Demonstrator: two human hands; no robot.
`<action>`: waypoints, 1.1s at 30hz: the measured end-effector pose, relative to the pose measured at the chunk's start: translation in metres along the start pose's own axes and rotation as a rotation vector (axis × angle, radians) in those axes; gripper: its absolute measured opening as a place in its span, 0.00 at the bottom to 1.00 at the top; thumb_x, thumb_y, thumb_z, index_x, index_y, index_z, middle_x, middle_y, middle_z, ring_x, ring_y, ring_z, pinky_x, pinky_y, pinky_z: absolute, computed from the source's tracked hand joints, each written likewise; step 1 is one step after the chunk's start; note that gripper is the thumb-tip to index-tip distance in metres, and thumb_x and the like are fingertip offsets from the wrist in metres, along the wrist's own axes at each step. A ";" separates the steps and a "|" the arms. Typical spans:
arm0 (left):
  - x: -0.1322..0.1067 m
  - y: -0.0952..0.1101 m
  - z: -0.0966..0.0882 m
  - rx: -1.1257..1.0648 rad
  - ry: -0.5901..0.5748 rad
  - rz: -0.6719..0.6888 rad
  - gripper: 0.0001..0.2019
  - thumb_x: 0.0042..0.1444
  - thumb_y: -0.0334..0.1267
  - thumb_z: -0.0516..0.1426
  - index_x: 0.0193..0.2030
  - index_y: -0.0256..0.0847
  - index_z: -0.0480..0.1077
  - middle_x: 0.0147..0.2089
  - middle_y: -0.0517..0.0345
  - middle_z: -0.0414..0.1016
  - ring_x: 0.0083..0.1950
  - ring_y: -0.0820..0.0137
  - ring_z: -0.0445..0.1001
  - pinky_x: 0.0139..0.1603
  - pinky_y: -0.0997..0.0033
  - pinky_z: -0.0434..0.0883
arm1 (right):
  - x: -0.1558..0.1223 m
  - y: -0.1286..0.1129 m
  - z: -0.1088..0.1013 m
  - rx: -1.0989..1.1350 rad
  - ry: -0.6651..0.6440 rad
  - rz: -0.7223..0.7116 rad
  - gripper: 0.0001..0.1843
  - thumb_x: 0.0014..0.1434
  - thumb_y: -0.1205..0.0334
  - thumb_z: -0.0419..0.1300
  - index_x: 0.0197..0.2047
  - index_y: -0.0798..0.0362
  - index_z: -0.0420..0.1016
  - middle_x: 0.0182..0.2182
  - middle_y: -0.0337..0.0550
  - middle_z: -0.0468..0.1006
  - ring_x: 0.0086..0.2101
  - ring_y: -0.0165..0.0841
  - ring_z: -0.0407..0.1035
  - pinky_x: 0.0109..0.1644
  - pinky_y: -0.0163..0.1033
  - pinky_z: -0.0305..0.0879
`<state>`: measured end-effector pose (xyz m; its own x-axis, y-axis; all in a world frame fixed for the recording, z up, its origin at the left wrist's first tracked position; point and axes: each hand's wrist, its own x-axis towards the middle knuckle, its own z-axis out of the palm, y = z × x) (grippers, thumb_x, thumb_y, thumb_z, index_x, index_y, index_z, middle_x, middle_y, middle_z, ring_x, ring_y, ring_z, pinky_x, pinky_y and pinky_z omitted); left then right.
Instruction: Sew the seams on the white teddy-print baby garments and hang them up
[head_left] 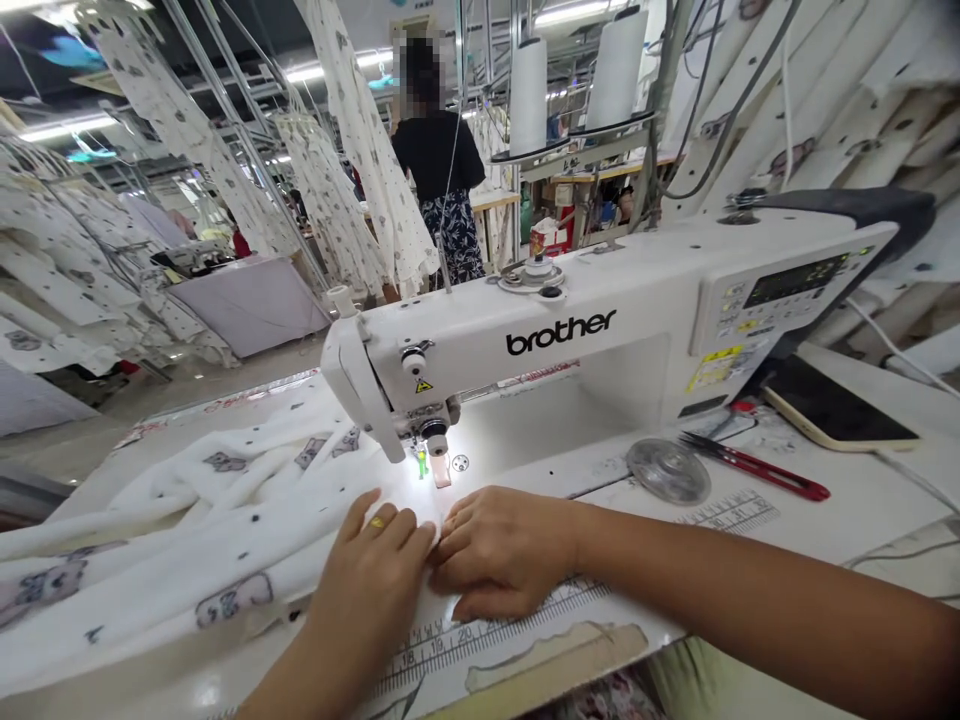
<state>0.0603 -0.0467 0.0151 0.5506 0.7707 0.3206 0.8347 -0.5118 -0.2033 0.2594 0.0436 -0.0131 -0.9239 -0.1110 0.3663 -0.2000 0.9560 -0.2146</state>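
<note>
My left hand and right hand | fingers flat, unclenched, pressing white printed fabric | its long axis crosses the counter, pointing right toward the presser foot

Bright glare on fabric; edges seem warped.

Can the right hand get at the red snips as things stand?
Probably yes. The snips lie uncovered to the right of the right hand; only a flat clear disc sits between them, and it looks easy to pass over.
</note>
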 end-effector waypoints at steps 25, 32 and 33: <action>-0.004 -0.025 -0.001 -0.445 -0.021 -0.087 0.10 0.61 0.25 0.50 0.40 0.42 0.69 0.38 0.56 0.74 0.43 0.65 0.72 0.45 0.64 0.70 | -0.004 0.016 -0.024 -0.001 0.029 0.219 0.10 0.66 0.61 0.58 0.46 0.52 0.79 0.34 0.42 0.75 0.35 0.31 0.66 0.44 0.38 0.61; 0.000 -0.007 0.006 -0.256 0.141 0.021 0.11 0.63 0.26 0.49 0.41 0.39 0.72 0.30 0.57 0.69 0.32 0.69 0.68 0.35 0.68 0.69 | -0.003 0.012 -0.024 0.046 0.008 0.203 0.08 0.66 0.60 0.59 0.43 0.51 0.80 0.32 0.39 0.73 0.34 0.29 0.63 0.46 0.37 0.60; 0.000 -0.005 0.008 -0.230 0.124 0.026 0.11 0.64 0.26 0.49 0.40 0.39 0.71 0.30 0.57 0.69 0.32 0.69 0.68 0.33 0.68 0.68 | -0.003 0.012 -0.024 0.045 0.003 0.200 0.08 0.66 0.60 0.60 0.43 0.51 0.80 0.31 0.39 0.73 0.33 0.30 0.63 0.46 0.37 0.60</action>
<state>0.0563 -0.0410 0.0084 0.5551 0.7110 0.4317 0.7888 -0.6146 -0.0020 0.2675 0.0624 0.0051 -0.9458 0.0810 0.3146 -0.0265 0.9459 -0.3233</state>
